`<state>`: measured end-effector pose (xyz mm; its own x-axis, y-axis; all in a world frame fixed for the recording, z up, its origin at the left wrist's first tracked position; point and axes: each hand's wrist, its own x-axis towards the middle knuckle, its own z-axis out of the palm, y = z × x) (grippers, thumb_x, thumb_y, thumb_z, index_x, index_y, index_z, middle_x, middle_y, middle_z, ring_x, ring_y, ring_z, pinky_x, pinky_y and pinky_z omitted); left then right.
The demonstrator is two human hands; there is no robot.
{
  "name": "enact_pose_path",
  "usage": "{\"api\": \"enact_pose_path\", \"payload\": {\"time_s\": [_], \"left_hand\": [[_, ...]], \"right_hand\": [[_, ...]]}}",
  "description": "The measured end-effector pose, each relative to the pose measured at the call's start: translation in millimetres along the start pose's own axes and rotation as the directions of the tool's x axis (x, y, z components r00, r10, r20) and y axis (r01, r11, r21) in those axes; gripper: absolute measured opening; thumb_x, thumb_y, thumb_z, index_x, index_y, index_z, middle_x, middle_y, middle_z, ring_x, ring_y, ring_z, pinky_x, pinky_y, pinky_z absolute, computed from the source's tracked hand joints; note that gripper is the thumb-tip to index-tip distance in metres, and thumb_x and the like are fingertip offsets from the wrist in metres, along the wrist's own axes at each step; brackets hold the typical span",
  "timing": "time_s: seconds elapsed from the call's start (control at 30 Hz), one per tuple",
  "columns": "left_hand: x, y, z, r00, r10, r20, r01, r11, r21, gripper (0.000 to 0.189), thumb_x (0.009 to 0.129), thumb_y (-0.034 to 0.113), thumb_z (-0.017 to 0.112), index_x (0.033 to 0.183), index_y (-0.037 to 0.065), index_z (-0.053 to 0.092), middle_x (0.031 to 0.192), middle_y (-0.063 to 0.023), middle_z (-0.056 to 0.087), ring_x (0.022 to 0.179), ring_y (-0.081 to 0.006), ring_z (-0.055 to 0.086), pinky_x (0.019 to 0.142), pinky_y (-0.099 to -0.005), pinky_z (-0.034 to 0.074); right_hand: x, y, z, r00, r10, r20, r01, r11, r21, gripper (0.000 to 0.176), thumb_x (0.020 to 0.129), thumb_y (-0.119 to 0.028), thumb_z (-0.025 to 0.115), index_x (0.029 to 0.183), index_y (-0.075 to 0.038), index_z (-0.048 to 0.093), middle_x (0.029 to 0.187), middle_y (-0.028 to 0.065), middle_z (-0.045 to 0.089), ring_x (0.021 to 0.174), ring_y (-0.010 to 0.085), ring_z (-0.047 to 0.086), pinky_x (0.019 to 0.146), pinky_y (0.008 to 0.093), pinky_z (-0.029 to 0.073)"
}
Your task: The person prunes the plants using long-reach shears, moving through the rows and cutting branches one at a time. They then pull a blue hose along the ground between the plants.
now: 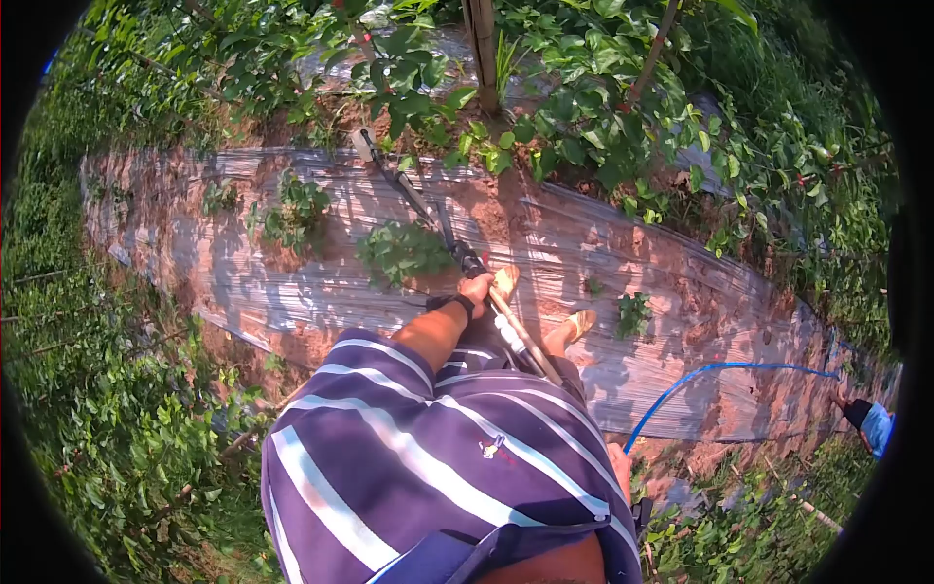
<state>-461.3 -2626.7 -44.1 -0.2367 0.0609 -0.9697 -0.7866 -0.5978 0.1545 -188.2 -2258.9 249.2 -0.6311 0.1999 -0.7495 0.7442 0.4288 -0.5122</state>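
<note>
My left hand [475,290], with a dark band at the wrist, is closed around a long pole-shaped tool [428,209]. Its dark front part slants up and left to a flat, pale tip [363,144]; a tan shaft [525,341] runs back toward my waist. The tool's exact kind does not show. At my right side, partly hidden by my striped shirt, my right hand [620,467] appears closed on a blue hose [700,370]. The hose arcs away to the right. A small leafy plant [401,251] grows just left of the pole.
Crinkled plastic sheeting [292,302] with soil on it covers the strip underfoot. Dense leafy plants and a wooden stake [482,58] stand ahead; more foliage [126,419] borders the left. Another person's blue sleeve [876,428] and hand show at the far right, near the hose.
</note>
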Motion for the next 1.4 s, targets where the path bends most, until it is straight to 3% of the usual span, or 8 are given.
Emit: {"api": "enact_pose_path", "payload": {"time_s": [0.2,0.27,0.47,0.57,0.77,0.97,1.03,1.4], "left_hand": [[8.5,-18.2,7.0,0.996,0.048,-0.071,-0.029,0.969,0.244,0.034,0.089,0.014,0.062,0.113,-0.009,0.055,0.105,-0.0214,0.062,0.087,-0.0320,0.066,0.074,-0.0497,0.055],[10.1,-24.6,10.5,0.952,0.273,-0.140,-0.152,0.815,0.559,0.034,0.084,0.017,0.068,0.108,-0.008,0.060,0.102,-0.0183,0.065,0.081,-0.0280,0.066,0.072,-0.0438,0.054],[27.2,-45.4,13.2,0.877,0.424,-0.224,-0.106,0.627,0.772,0.038,0.078,0.024,0.074,0.099,-0.006,0.066,0.095,-0.0148,0.068,0.079,-0.0238,0.067,0.069,-0.0382,0.053],[-11.2,-42.2,34.5,0.883,0.370,-0.287,0.008,0.601,0.799,0.048,0.072,0.025,0.077,0.106,-0.008,0.066,0.108,-0.0214,0.068,0.098,-0.0285,0.068,0.083,-0.0364,0.052],[-2.1,-55.6,26.5,0.843,0.468,-0.263,-0.008,0.501,0.866,0.036,0.076,0.024,0.073,0.096,-0.004,0.067,0.089,-0.0145,0.070,0.076,-0.0213,0.068,0.066,-0.0356,0.053],[-29.6,-38.8,27.9,0.879,0.399,-0.263,-0.146,0.749,0.647,0.029,0.075,0.021,0.071,0.089,-0.004,0.065,0.082,-0.0114,0.066,0.070,-0.0196,0.064,0.063,-0.0370,0.051],[-65.9,-22.9,44.1,0.929,0.278,-0.243,-0.182,0.918,0.352,0.024,0.073,0.020,0.070,0.082,-0.002,0.063,0.077,-0.0091,0.060,0.069,-0.0210,0.058,0.066,-0.0389,0.050],[-49.5,30.7,16.4,0.985,-0.016,0.170,0.037,0.991,-0.125,0.032,0.080,0.012,0.058,0.106,-0.005,0.048,0.095,-0.0212,0.056,0.088,-0.0411,0.062,0.078,-0.0536,0.056]], "right_hand": [[-4.8,-3.5,-6.4,0.996,0.079,0.042,-0.087,0.967,0.241,0.040,0.100,-0.036,0.051,0.077,-0.004,0.059,0.055,0.0021,0.051,0.042,0.0087,0.046,0.040,0.0254,0.036],[-7.2,-15.5,-8.0,0.997,0.077,0.025,-0.081,0.967,0.243,0.044,0.100,-0.039,0.049,0.076,-0.003,0.059,0.054,0.0026,0.051,0.041,0.0098,0.046,0.039,0.0254,0.036],[-4.7,-0.4,-19.2,0.991,0.137,0.004,-0.134,0.958,0.255,0.050,0.099,-0.042,0.046,0.074,0.001,0.058,0.050,0.0073,0.050,0.035,0.0153,0.046,0.034,0.0292,0.034],[-3.2,-0.1,-33.4,0.911,0.389,0.135,-0.411,0.869,0.275,0.052,0.098,-0.044,0.046,0.078,0.003,0.059,0.066,0.0045,0.056,0.066,0.0160,0.046,0.063,0.0375,0.040],[16.0,62.6,-41.6,0.900,0.346,0.266,-0.428,0.816,0.389,0.050,0.098,-0.047,0.044,0.080,-0.003,0.058,0.054,0.0062,0.054,0.035,0.0131,0.045,0.034,0.0271,0.033],[31.0,51.9,-48.2,0.938,0.212,0.276,-0.286,0.920,0.267,0.043,0.099,-0.042,0.046,0.082,-0.003,0.058,0.057,0.0059,0.055,0.040,0.0122,0.046,0.039,0.0280,0.036],[30.0,37.4,-48.5,0.945,0.166,0.282,-0.228,0.952,0.205,0.042,0.099,-0.040,0.048,0.081,-0.002,0.057,0.059,0.0066,0.056,0.044,0.0134,0.048,0.043,0.0295,0.038],[1.0,-55.8,-14.7,0.987,-0.136,0.090,0.153,0.962,-0.226,0.033,0.095,-0.029,0.057,0.083,0.002,0.058,0.065,0.0158,0.056,0.062,0.0220,0.054,0.060,0.0380,0.044]]}}
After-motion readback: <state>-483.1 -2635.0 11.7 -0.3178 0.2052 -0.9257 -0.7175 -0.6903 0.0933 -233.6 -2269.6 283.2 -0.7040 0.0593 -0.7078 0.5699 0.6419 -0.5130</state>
